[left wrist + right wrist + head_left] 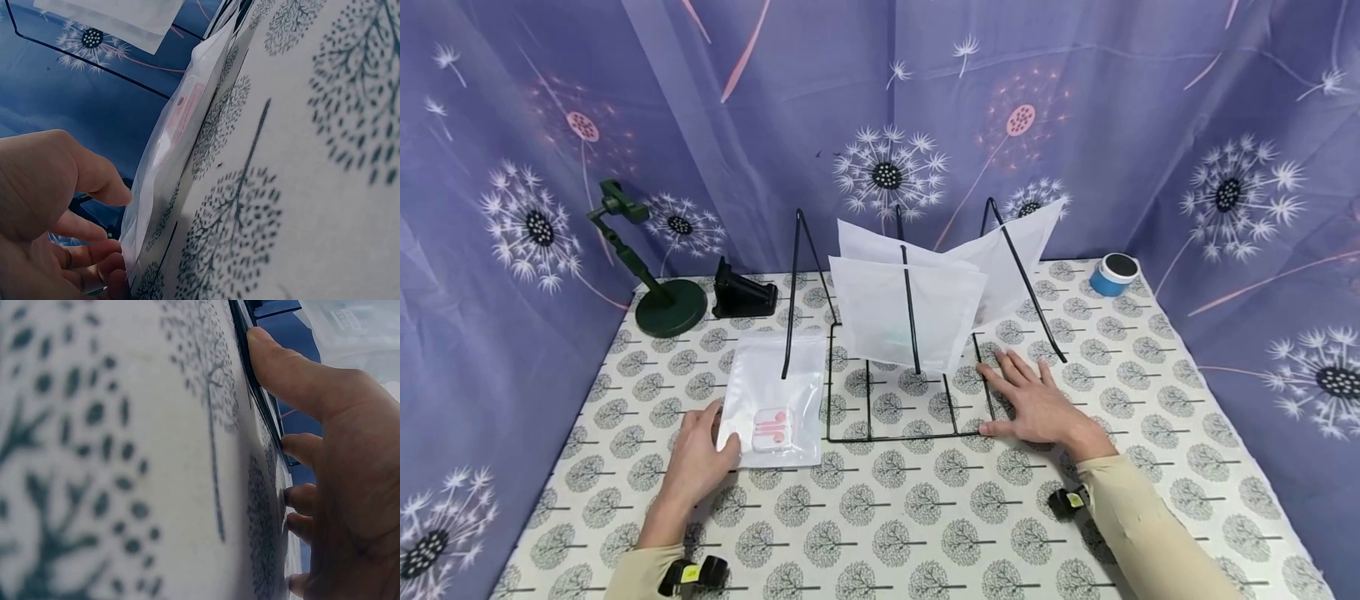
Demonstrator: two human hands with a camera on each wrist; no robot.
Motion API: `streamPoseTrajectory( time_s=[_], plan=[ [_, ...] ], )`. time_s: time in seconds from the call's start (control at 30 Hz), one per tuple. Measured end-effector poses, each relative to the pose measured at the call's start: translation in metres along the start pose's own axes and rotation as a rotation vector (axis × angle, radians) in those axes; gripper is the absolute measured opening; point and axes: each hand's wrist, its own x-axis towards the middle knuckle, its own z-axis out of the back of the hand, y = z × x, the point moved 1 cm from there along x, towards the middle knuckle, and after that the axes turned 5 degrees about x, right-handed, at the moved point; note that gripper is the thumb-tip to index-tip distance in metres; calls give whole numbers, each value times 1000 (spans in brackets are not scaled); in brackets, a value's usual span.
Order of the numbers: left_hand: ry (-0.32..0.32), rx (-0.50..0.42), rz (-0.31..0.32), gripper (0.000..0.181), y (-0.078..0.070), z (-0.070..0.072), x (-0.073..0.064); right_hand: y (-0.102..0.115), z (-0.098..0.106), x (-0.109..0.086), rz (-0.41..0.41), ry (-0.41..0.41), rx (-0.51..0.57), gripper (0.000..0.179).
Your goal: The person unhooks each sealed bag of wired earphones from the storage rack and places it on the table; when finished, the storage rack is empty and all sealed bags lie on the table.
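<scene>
A white zip bag (805, 367) with a pink earphone picture on a white case shape lies flat to the left of a black wire rack (887, 437). My left hand (696, 454) holds the bag's near left edge, thumb over the top and curled fingers at the side; in the left wrist view the bag's edge (140, 231) meets the fingertips. White bags (895, 308) stand between the rack's upright wire dividers, one leaning right. Spread out on the cloth, my right hand (1030, 404) touches the rack's right side with its thumb and fingertips.
A dark green stand (670, 308) and a black holder (741, 292) are at the back left. At the back right sits a blue jar with a black lid (1114, 275). A purple dandelion curtain (760, 167) hangs behind the tree-patterned tablecloth (887, 533).
</scene>
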Motion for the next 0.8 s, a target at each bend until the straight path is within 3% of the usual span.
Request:
streamPoseTrajectory(
  time_s=[0.43,0.7,0.8],
  plan=[
    [-11,6,-4,68,-9,5,1,0,1,0,5,3,-5,103],
    [-165,-64,-162,60,-15,1,2,1,1,0,2,6,1,103],
    [-195,-111,-199,59,-19,-1,2,1,1,0,0,7,5,103]
  ],
)
